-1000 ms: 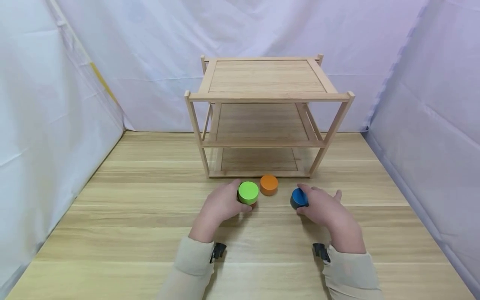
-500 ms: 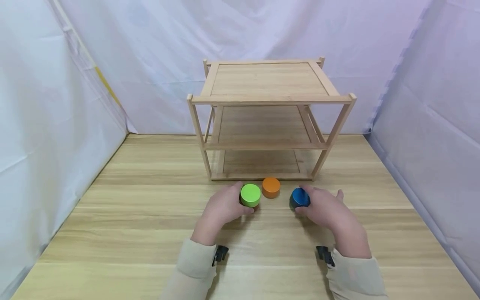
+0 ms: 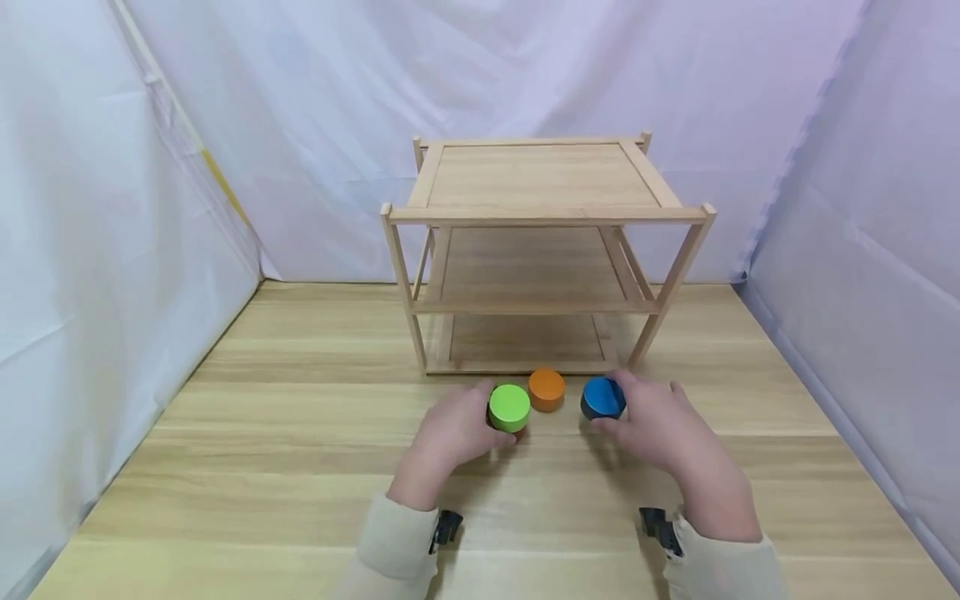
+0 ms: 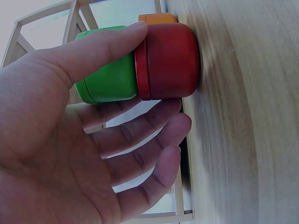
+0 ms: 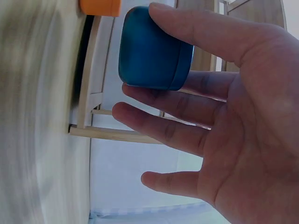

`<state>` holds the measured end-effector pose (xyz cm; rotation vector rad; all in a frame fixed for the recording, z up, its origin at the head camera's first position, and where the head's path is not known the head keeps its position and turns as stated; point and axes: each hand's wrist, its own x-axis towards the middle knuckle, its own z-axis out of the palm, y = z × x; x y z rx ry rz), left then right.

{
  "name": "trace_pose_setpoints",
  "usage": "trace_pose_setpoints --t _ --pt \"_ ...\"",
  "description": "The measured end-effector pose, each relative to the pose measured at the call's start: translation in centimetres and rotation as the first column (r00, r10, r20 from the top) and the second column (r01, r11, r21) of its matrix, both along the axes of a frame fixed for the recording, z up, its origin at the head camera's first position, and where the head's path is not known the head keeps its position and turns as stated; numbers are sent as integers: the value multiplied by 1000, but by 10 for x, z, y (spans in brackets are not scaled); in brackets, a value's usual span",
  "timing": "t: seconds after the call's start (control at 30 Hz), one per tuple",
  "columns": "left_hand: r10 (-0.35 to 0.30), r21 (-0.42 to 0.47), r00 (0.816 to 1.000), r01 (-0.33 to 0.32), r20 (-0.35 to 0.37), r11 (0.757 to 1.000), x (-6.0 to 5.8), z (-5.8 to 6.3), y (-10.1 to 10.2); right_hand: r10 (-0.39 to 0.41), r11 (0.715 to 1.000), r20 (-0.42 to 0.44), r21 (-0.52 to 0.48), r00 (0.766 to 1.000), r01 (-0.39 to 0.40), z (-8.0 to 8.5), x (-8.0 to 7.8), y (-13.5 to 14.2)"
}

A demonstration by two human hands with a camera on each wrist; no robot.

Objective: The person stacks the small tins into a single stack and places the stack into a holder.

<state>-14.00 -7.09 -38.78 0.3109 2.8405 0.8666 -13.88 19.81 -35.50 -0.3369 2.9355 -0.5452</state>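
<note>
A green lidded canister (image 4: 110, 77) sits on top of a red canister (image 4: 170, 60), which stands on the table. My left hand (image 3: 455, 425) grips this stack from the left; the thumb lies across the green canister, its tip at the seam with the red lid. In the left wrist view the other fingers curl behind the stack. My right hand (image 3: 652, 421) pinches a blue lidded canister (image 5: 152, 51) between thumb and fingers, raised off the tabletop, with the little finger held away. An orange canister (image 3: 547, 390) stands between the two hands, slightly farther back.
A three-tier wooden rack (image 3: 536, 217) stands just behind the canisters, its front bottom rail (image 3: 517, 367) close to the orange one. The wooden table (image 3: 300, 433) extends on both sides. White curtains (image 3: 337, 92) enclose the back and sides.
My right hand has lifted the blue canister and brought it a little nearer the orange one. The left hand stays around the green and red stack. The head view has tilted up slightly.
</note>
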Motion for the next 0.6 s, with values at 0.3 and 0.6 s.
trace_pose_setpoints --t 0.3,0.6 --pt "-5 20 1000 5 -1 1000 6 -7 4 14 999 -135 -44 991 -20 7 4 -6" --pt "-23 25 999 23 -25 999 6 -6 7 29 992 -222 -111 975 -55 13 6 -11"
